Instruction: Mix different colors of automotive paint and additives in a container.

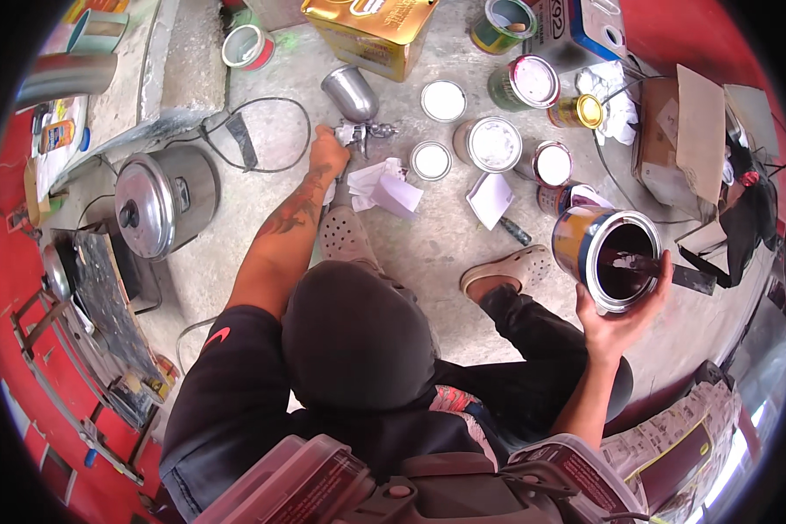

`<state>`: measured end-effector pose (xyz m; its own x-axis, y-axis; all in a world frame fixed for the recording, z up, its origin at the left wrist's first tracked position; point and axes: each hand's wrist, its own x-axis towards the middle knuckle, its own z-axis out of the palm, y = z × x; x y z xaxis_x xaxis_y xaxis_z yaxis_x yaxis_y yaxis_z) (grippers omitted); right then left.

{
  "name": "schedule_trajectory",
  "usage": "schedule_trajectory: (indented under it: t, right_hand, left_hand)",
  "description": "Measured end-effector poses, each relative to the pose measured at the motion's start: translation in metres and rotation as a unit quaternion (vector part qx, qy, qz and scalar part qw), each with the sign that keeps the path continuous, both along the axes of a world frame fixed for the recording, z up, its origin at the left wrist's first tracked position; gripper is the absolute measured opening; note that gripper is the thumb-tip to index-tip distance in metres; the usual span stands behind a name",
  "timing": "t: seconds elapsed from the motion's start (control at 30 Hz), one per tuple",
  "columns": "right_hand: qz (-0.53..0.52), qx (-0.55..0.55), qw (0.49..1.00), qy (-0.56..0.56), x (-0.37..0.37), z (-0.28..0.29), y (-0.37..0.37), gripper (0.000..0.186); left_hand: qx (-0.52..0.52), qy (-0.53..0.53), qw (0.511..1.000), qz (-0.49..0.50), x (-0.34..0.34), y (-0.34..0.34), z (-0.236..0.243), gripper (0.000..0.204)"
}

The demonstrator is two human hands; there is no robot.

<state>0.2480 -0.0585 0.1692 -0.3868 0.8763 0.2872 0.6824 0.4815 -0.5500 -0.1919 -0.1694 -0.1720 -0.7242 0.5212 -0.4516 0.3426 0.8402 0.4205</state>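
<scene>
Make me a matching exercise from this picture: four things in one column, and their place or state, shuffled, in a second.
Things:
1. spray gun
2. open paint can
3. rice cooker
4. gold tin

Places or states:
A. lid shut, standing at the person's left
B. at the top, on the floor
C. held up in the right hand, a stick in its dark paint
D. under the left hand, beside crumpled paper

Pairs: 1-D, 2-C, 3-A, 4-B

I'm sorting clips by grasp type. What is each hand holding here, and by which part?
The right hand cups the open paint can from underneath. The left hand grips the spray gun at its handle.
</scene>
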Motion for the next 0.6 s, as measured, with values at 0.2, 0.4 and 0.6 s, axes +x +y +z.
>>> schedule_trajectory:
  t: [0.2, 0.4, 0.6]
  right_hand:
    - [-0.002, -0.024, 1.000, 0.007, 0.002, -0.003, -0.001, 0.119]
    - [-0.003, -0.032, 0.999, -0.004, 0.006, -0.005, -0.002, 0.119]
    - [0.019, -0.050, 0.998, 0.015, -0.013, -0.009, -0.002, 0.118]
  left_hand:
    - [0.105, -0.166, 0.976, 0.097, -0.017, -0.016, -0.014, 0.048]
    - [0.208, -0.061, 0.976, 0.023, 0.023, -0.012, 0.045, 0.028]
    - [0.283, 0.108, 0.951, -0.058, 0.028, -0.053, 0.022, 0.026]
